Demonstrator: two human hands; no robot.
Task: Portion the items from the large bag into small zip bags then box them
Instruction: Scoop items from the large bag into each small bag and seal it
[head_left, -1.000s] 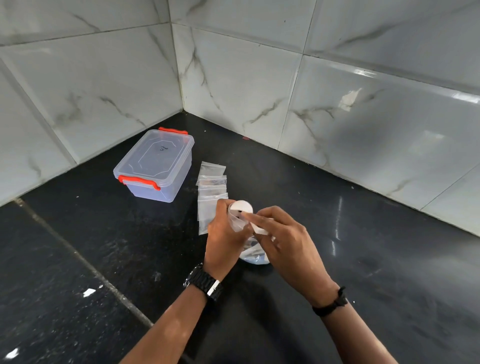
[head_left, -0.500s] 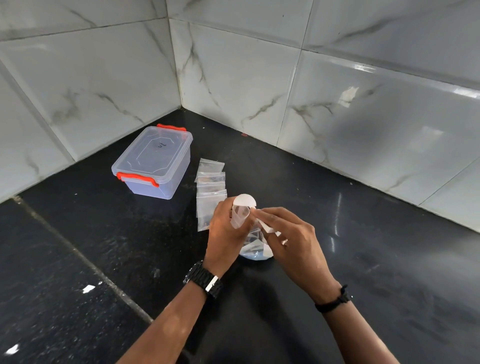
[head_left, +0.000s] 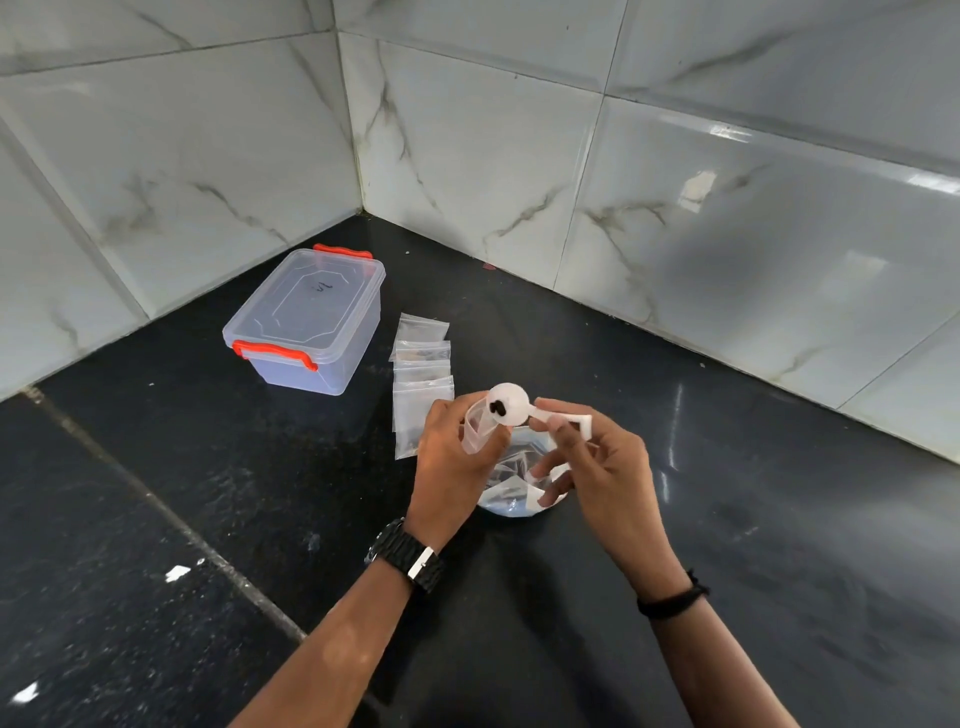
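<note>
While tipped, scoop with dark bits.

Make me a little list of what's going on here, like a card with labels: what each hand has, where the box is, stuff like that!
left hand: holds a small zip bag open
right hand: pinches a white scoop by its handle
scoop: dark bits in its bowl, at the bag's mouth
large bag: on the counter under the hands
small bags: row lying beside the box
box: clear, lid on, red latches, near the corner
counter: black
</note>
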